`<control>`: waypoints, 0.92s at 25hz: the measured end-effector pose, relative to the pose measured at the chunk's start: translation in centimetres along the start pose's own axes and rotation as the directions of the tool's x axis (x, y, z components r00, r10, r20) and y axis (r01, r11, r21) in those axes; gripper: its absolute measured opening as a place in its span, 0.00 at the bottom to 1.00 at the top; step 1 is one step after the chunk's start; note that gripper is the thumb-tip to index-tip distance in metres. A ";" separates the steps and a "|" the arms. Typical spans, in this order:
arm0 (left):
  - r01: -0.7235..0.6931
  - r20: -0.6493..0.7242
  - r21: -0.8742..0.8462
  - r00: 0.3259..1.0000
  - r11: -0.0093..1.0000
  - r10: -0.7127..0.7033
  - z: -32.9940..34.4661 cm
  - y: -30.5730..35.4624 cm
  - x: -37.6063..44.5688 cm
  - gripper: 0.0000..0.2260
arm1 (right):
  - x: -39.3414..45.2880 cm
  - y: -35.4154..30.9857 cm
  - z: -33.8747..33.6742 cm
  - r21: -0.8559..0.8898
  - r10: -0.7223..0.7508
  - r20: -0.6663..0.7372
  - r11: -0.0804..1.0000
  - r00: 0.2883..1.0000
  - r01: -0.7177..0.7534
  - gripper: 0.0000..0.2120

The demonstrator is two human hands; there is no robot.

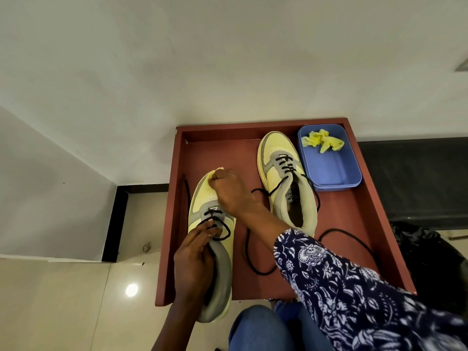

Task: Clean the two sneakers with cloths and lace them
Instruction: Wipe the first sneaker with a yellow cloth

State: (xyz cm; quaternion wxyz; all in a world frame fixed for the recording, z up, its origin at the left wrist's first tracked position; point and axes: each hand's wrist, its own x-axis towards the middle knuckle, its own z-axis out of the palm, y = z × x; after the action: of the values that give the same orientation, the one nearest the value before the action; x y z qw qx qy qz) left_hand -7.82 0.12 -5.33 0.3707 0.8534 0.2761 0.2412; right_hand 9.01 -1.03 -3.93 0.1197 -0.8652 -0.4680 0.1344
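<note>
Insole print in right sneaker (pixel 291 183) blurred; nothing legible

Soft, even indoor light, a glare spot on the floor tile (pixel 132 290) (wide-angle bending, blurred sleeve (pixel 354 287)).

Two sneakers (pixel 212 239) (pixel 286 178), two hands (pixel 195 264) (pixel 233 193), one blue tub (pixel 334 173), one yellow cloth (pixel 324 142), one wooden tray (pixel 354 224).

The one camera sits on my head and looks steeply down and forward, close over the red surface (pixel 354 224) by my knees, wide enough to take in the pale wall beyond it, the tiled floor at left and my own forearms reaching in from below.
</note>
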 end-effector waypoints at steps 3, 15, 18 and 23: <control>0.005 0.007 0.008 1.000 1.000 -0.005 0.0 -0.3 0.2 0.18 | 0.0 0.6 0.0 0.059 -0.107 0.076 0.993 0.991 0.102 0.19; 0.008 0.009 0.053 1.000 0.999 -0.009 -0.4 0.5 0.1 0.20 | -7.5 -0.9 2.0 0.603 0.369 -0.098 0.761 0.924 -0.240 0.21; 0.019 0.018 0.030 1.000 0.999 -0.020 -0.4 0.3 0.1 0.19 | -9.3 -1.5 2.3 0.599 0.372 -0.097 0.763 0.923 -0.244 0.20; 0.034 0.015 -0.001 0.999 0.999 -0.034 -0.4 0.4 0.2 0.20 | -11.5 -2.1 3.9 0.632 0.377 -0.091 0.737 0.922 -0.239 0.21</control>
State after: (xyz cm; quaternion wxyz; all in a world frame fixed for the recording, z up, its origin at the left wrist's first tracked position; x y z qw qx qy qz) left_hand -7.80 0.23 -4.77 0.3774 0.8500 0.2877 0.2287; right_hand 0.01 -9.25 -5.54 0.4172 -0.8548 -0.2330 0.2024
